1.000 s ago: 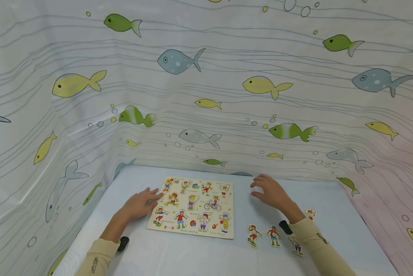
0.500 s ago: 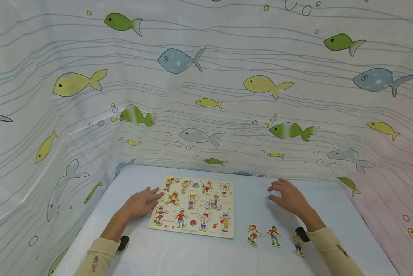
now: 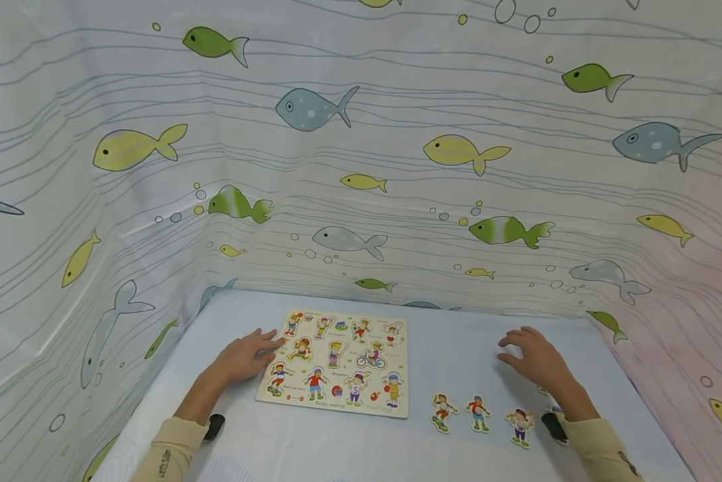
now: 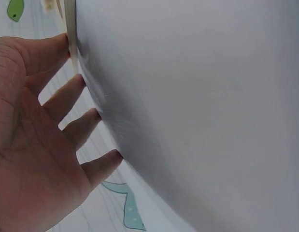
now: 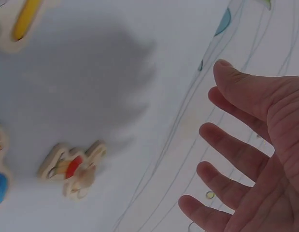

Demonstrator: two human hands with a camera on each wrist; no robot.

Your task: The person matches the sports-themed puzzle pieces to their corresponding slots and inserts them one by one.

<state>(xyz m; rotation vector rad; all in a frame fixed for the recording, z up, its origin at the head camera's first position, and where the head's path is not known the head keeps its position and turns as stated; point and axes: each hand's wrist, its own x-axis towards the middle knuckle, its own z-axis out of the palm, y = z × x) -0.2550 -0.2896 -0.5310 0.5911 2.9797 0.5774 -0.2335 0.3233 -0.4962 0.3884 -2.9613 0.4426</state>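
The right hand [image 3: 536, 358] has just slid farther from the board [image 3: 319, 358], off to the right over the surface [image 3: 448, 345]. It carries nothing: its fingers are spread and slightly bent, with air between them and every piece.

That shift leaves the purple piece [image 3: 520, 428] in plain sight, where the black wrist camera [image 3: 555, 427] covered part of it half a second ago. Now the camera and forearm hide most of two others, a far piece [image 3: 544, 390] and a striped piece [image 3: 557, 410], so I can't make those out well.

The skateboard piece [image 3: 442, 412] and red piece [image 3: 477, 413] haven't budged; they lie apart from each other, just beyond the board's near right corner.

The left hand [image 3: 246, 355] hasn't moved either: relaxed, not gripping, fingertips against the board's left edge, which I'd say steadies it.

As I read it, nothing has been gained on the board in this stretch; the work has turned toward the loose pieces, all of them lying outside it.
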